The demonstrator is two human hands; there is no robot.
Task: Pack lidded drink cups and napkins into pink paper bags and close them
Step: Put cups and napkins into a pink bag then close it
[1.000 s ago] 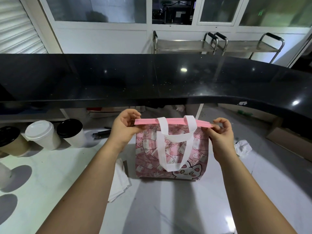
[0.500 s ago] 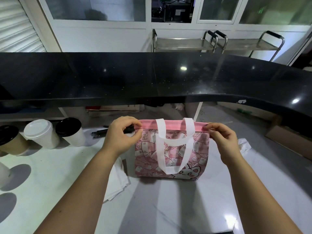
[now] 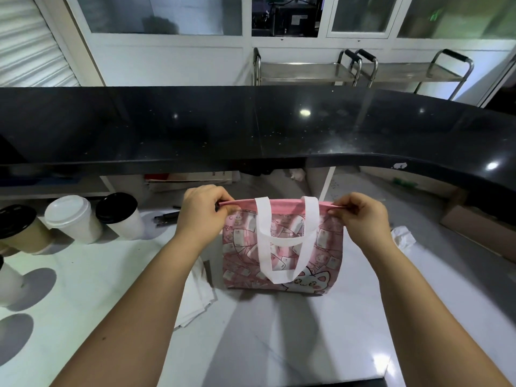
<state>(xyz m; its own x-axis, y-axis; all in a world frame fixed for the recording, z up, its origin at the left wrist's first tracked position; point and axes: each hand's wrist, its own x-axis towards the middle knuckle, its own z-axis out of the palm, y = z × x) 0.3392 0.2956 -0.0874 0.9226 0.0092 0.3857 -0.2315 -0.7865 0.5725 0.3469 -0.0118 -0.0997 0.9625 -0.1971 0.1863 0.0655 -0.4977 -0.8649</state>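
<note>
The white counter carries the pink bag, which stands upright on it, and the black bar top runs just behind the bag. The left hand is at the left end of the bag's top rim and the right hand is at the right end. Each grip is closed in a pinch, thumb against curled fingers, with the pink rim between them. The rim is pulled into a straight flat line. The white handles hang down over the front of the bag.

The step in hand seems to be the closing of the bag. To do it well, both ends should be held level and pulled outward with equal force, so that the two sides of the mouth meet evenly. Then the rim can be pressed or folded along its whole length, with the handles left free. The bag should stay on its base, because a drink may be inside; the closed mouth hides the contents, so I cannot tell.

Three lidded cups stand well to the left of the bag. Folded napkins lie just beside its lower left corner, and a crumpled napkin lies to the right of the bag.
</note>
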